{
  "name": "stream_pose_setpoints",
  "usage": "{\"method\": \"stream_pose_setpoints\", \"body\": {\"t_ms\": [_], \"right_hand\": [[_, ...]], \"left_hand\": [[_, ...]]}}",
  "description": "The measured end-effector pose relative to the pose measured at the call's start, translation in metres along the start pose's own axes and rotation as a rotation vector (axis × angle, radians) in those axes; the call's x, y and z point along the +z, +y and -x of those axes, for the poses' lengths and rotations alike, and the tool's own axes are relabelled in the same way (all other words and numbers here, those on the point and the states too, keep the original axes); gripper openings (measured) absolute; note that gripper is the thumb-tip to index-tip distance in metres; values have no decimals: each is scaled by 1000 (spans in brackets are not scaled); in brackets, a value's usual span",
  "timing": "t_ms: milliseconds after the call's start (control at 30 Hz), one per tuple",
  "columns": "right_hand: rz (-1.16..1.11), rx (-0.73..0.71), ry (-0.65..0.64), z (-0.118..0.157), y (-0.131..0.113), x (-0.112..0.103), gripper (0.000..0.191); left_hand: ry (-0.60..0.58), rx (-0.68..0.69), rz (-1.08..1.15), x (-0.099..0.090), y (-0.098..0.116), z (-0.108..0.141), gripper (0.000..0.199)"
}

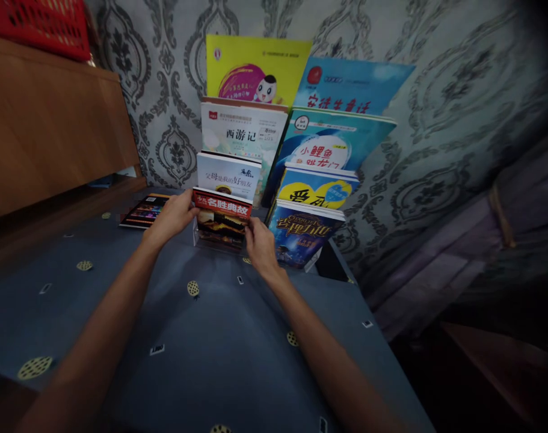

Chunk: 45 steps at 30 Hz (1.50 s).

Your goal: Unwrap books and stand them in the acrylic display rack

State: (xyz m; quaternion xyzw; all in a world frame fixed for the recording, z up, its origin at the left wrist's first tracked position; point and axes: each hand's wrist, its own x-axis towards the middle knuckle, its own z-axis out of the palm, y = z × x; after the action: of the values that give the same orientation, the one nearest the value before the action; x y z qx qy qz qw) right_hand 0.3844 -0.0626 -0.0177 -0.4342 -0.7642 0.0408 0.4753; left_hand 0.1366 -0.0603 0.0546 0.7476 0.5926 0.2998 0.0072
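Note:
Both my hands are on a small book with a red title band and a dark cover (pixel 222 224), at the front of the left row of upright books. My left hand (pixel 177 211) grips its left edge, while my right hand (pixel 261 240) has its fingers closed at the right edge. Behind it stand a pale book (pixel 226 174), a white-green book (pixel 244 133) and a yellow book (pixel 255 60). Beside my right hand is a blue book with gold lettering (pixel 303 236). A dark book (pixel 146 210) lies flat near my left hand.
The right row also holds a yellow-blue book (pixel 316 186), a teal book (pixel 337 141) and a blue book (pixel 355 84). A grey-blue patterned cloth (pixel 201 361) covers the table. A wooden cabinet (pixel 52 126) with a red basket (pixel 39 27) stands left; a curtain (pixel 440 258) hangs right.

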Motion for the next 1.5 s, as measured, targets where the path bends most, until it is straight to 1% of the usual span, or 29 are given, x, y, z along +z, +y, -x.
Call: {"method": "stream_pose_setpoints", "body": {"t_ms": [133, 200, 333, 467, 600, 833, 1033, 1200, 1400, 1500], "right_hand": [[-58, 39, 63, 2, -3, 2, 34], [-69, 52, 66, 3, -4, 3, 33], [-71, 52, 64, 5, -5, 5, 32], [-25, 37, 76, 6, -3, 7, 37], [29, 38, 93, 8, -2, 9, 40], [74, 95, 55, 9, -7, 12, 44], [83, 76, 56, 10, -6, 15, 46], [113, 87, 27, 10, -7, 14, 45], [158, 125, -31, 9, -11, 10, 46], [151, 117, -25, 9, -10, 10, 45]], "left_hand": [[20, -35, -18, 2, -1, 0, 24], [26, -43, -22, 3, -1, 1, 23], [24, -61, -111, 7, 1, 1, 17], [-4, -54, -165, 12, 4, 2, 18], [-18, -82, -223, 14, 9, 2, 22], [-42, -145, -329, 12, 21, 6, 27], [-57, -163, -402, 11, 30, 9, 31], [-63, -165, -466, 10, 34, 9, 33], [-107, -199, -507, 9, 35, 8, 35], [-116, -190, -511, 6, 37, 9, 34]]}}
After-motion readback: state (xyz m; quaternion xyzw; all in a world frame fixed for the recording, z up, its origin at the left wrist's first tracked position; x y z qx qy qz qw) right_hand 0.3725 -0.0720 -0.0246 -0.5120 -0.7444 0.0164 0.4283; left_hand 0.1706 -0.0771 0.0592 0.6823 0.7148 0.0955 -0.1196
